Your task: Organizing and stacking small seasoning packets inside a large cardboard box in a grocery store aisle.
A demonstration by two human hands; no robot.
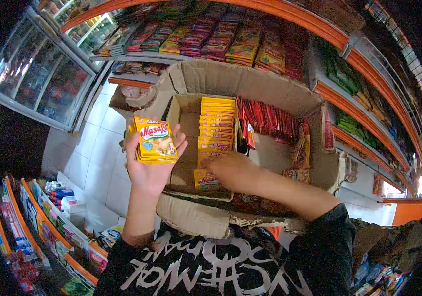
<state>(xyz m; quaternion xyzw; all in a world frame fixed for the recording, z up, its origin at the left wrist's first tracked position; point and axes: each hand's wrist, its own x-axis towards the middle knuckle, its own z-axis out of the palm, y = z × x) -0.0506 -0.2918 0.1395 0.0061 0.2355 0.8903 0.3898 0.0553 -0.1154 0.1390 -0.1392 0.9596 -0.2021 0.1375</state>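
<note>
My left hand [153, 170] is closed round a stack of yellow seasoning sachets [157, 142], held face up left of a big cardboard box [211, 74]. Inside that box sits a smaller carton [185, 116] with a column of overlapping yellow sachets [217, 126] along its right side. My right hand [226, 170] reaches over the near end of this column. Its fingers bend down at the sachet lying closest to me [203, 180]; the fingertips are partly hidden, so a grip cannot be made out.
Red sachets [272, 118] stand in a row in the box's right part, beside a loose yellow-red packet [301, 152]. Shelves with packets [243, 42] rise behind and to the right. A glass-door cooler [43, 74] stands at the left, above white floor tiles [103, 130].
</note>
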